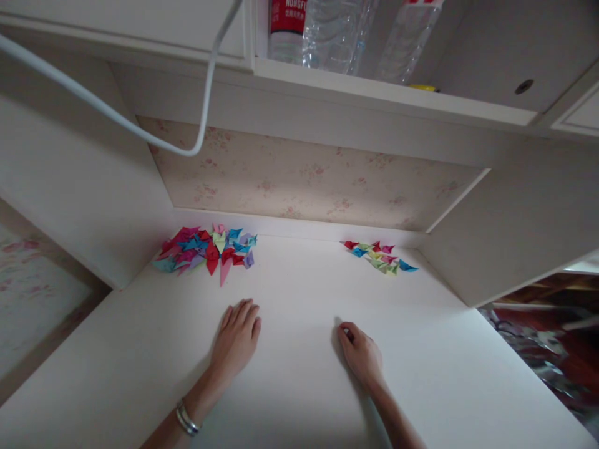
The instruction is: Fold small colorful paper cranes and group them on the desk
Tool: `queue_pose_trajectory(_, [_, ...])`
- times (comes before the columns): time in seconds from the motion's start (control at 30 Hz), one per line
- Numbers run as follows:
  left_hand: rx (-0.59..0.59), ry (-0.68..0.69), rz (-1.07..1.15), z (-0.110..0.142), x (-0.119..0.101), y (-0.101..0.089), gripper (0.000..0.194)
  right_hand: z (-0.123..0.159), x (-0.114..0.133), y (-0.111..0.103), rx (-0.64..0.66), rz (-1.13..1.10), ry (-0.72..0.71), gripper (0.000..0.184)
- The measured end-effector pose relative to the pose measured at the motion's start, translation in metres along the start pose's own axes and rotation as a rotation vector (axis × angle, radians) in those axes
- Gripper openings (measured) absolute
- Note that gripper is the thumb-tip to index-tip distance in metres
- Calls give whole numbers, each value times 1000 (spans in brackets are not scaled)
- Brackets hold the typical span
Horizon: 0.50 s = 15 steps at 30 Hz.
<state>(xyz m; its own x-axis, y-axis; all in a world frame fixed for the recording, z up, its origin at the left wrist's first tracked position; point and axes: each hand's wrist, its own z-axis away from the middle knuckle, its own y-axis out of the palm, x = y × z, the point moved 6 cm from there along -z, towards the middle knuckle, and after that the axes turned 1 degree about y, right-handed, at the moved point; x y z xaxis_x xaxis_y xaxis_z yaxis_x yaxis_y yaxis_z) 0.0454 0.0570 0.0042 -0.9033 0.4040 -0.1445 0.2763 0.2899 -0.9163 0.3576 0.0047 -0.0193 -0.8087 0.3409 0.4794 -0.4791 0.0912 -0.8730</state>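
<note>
My left hand point(238, 337) lies flat on the white desktop point(294, 374), palm down, fingers stretched out and slightly apart. Just beyond it, not touching, is a dense heap of brightly coloured folded paper pieces point(213, 252) in red, blue, pink, purple and green. On the right, my right hand point(361, 355) rests on its side with the fingers curled in to the thumb; a small gap shows inside the curl and nothing is seen in it. Further back from that hand sits a smaller, looser group of folded paper pieces point(381, 257).
A shelf point(397, 95) overhead holds clear plastic bottles point(333, 34) and a red-labelled one point(287, 28). A white cable point(140, 132) hangs across the upper left. White side panels point(510, 212) and a flowered back wall point(299, 178) bound the desk.
</note>
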Motion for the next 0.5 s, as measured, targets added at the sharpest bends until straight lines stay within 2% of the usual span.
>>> queue_pose_trajectory(0.23, [-14,1,11,2,1,1,31,3,1,1,-40,31,-16,36])
queue_pose_trajectory(0.5, [-23,15,-18,5,-1,-1,33,9,-1,2,-70,-43,-53,34])
